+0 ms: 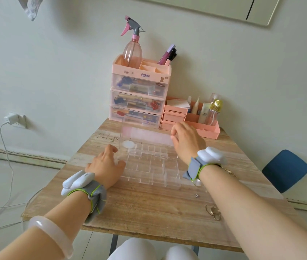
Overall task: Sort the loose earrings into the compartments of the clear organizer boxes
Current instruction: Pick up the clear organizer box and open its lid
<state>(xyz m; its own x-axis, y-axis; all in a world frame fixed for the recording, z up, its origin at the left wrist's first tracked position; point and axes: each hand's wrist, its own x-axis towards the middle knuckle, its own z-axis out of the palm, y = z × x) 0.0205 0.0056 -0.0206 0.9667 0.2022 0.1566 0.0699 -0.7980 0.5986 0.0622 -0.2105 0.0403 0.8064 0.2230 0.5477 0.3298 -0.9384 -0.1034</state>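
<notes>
Near the table's [149,212] front-right corner, beside your right forearm, lie loose hoop earrings [213,212]; a tiny stud [197,195] sits just behind them, and another gold hoop [230,172] shows past your right wrist toward the right edge. A white bangle [53,235] circles your left forearm at the front edge. Both wrists carry grey straps with white devices.

At the table's middle stands the clear organizer box [154,166], its compartments open to view, its lid [145,136] raised upright at the far side. A white round patch [128,144] shows at the lid's lower left. No earring is plainly visible inside.

Your left hand [105,166] rests at the box's left side, thumb touching its near-left edge, fingers loosely curled; whether they pinch the lid's lower corner cannot be told. Your right hand [186,141] hovers at the lid's right edge, fingers curled; whether it grips the lid cannot be told.

Along the far edge against the wall: a pink drawer tower [139,94] with a spray bottle [132,47] on top, and a low pink tray [203,126] with bottles at the far-right corner. A blue chair [285,170] stands off the right edge.
</notes>
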